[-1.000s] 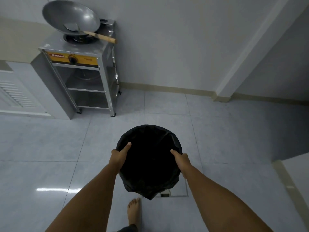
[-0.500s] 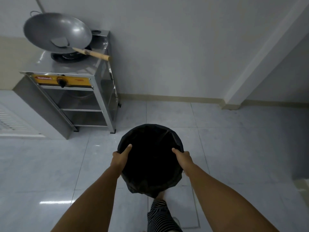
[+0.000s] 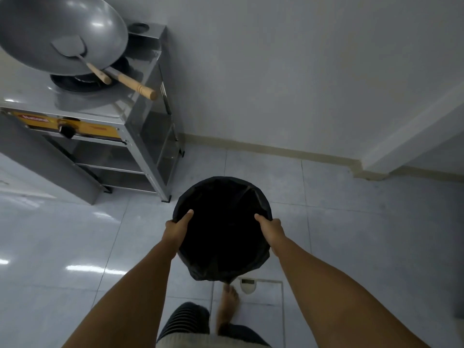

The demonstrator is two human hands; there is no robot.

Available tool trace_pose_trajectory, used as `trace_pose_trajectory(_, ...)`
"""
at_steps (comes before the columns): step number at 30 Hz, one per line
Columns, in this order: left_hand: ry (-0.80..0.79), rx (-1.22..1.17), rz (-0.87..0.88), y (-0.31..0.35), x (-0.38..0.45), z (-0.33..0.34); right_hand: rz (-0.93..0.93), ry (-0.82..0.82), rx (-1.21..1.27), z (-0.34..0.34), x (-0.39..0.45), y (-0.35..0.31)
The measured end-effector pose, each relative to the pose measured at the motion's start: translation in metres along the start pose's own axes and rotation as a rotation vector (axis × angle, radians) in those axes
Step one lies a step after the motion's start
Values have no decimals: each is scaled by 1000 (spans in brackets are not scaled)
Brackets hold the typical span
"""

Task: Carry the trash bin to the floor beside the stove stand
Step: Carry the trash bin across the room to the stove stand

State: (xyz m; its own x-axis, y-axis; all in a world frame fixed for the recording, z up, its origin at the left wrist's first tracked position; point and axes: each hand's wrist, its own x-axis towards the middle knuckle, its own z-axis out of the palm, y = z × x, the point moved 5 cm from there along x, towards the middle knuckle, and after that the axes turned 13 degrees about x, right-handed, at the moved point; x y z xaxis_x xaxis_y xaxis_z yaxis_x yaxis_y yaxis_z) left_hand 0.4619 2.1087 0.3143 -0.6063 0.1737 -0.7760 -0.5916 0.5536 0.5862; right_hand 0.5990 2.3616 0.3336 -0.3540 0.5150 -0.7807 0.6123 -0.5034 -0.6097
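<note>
Trash bin, seemingly airborne, nearer stove stand than before

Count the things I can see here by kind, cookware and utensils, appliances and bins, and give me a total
Cookware: 1, the wok
Utensils: 1, the spatula lying in the wok
Appliances: 1, the stove stand
Bins: 1, the trash bin with a black liner, held at the rim by the left hand and the right hand
Total: 4

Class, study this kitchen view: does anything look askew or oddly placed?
Yes. The wok sits tilted on the burner of the stove stand, its wooden handle jutting past the edge. Nothing looks spilled.
</note>
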Motion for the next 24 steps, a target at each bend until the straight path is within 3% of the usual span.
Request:
trace_pose_trajectory(13, -66, 62, -76, 89, 145, -19, 45, 41, -8, 74, 123, -91)
trace_pose_trajectory(24, -15, 137, -121, 80, 313, -12, 115, 61, -122, 137, 271, -78)
